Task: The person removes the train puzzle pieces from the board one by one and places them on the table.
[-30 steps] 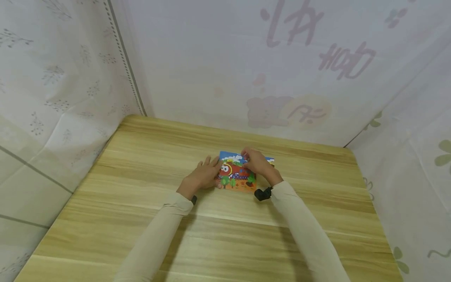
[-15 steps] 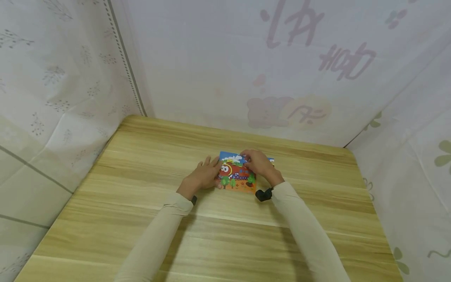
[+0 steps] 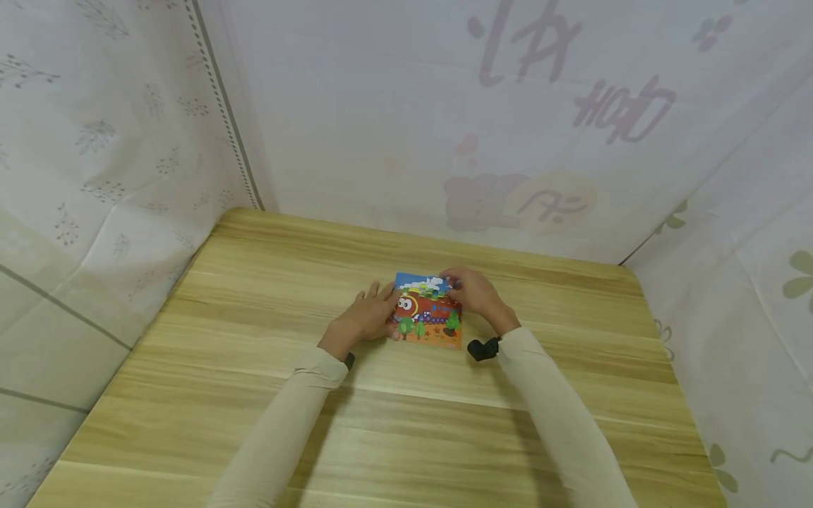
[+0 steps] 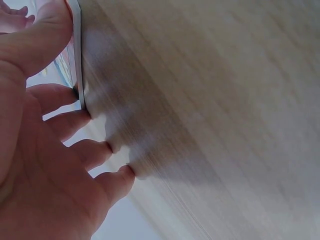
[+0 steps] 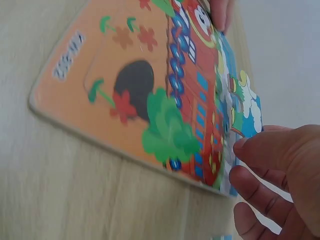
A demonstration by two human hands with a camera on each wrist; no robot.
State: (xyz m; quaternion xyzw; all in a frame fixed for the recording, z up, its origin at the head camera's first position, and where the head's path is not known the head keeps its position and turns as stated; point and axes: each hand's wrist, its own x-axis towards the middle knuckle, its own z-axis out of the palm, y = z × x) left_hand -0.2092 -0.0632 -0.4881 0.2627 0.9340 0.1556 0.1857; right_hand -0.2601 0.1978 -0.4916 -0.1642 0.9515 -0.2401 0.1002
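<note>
A jigsaw puzzle board (image 3: 430,335) with a red cartoon train, green trees and an orange ground lies flat on the table. My left hand (image 3: 365,319) rests at its left edge. Its fingers are spread on the tabletop, and the thumb touches the board's edge in the left wrist view. Between thumb and fingers of my right hand (image 3: 476,291) is a puzzle piece (image 5: 248,107) with blue sky, white cloud, yellow and green. The piece is tilted over the board's upper part. Part of the board's upper right corner is hidden behind the right hand.
The wooden table (image 3: 406,437) spreads around the board. A patterned white cloth (image 3: 356,127) hangs at its back edge, with more cloth at both sides. A small blue-and-green edge (image 5: 221,237) shows at the bottom of the right wrist view.
My right hand has shifted slightly right, and the pinched piece now shows raised over the board's top. The blue-and-white patch right of the board is now covered. The left hand is still.
</note>
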